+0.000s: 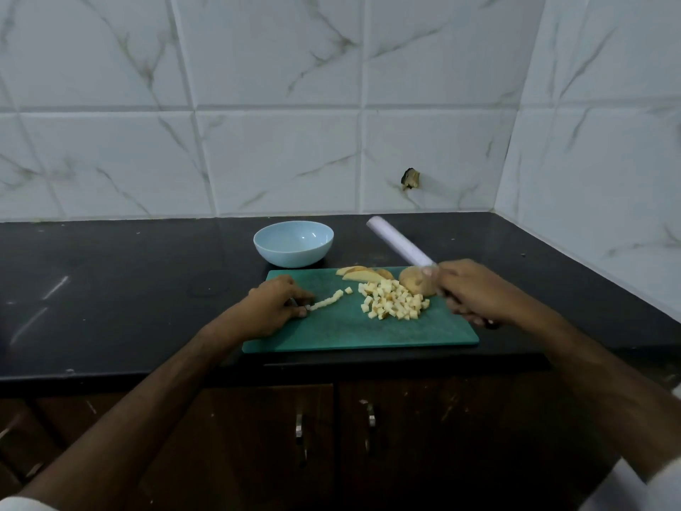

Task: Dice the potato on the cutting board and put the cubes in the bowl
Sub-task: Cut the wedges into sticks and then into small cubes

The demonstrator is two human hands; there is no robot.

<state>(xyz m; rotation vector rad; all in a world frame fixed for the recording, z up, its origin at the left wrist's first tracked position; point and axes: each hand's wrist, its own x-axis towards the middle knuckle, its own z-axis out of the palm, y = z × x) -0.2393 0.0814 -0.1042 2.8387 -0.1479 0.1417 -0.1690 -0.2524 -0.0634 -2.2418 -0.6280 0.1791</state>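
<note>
The left hand (274,306) rests curled on the green cutting board (331,333), its fingertips pinching the near end of a short row of potato strip pieces (328,301) that runs away from it toward the right. The right hand (475,293) is wrapped round the handle of a knife (400,242), whose pale blade is lifted and points up and away toward the wall; the blade is motion-blurred, so its exact angle is hard to read. Between the hands lies a heap of cubes (394,301). Just beyond that heap, close to the right hand's knuckles, sit the uncut potato piece (414,284) and a few slices (363,274).

The step in hand looks like crosscutting the last of the strip. To do it well, the blade should come down square across the row, with the left fingertips tucked back and the cuts spaced to match the cubes already made.

The empty bowl (293,243) stands on the dark worktop (129,289) just past the board's far edge, beyond the left hand, so cubes have only a short way to travel. The right hand sits near the board's right edge, and the heap could spill there if swept carelessly. Left of the left hand the worktop offers open room.
</note>
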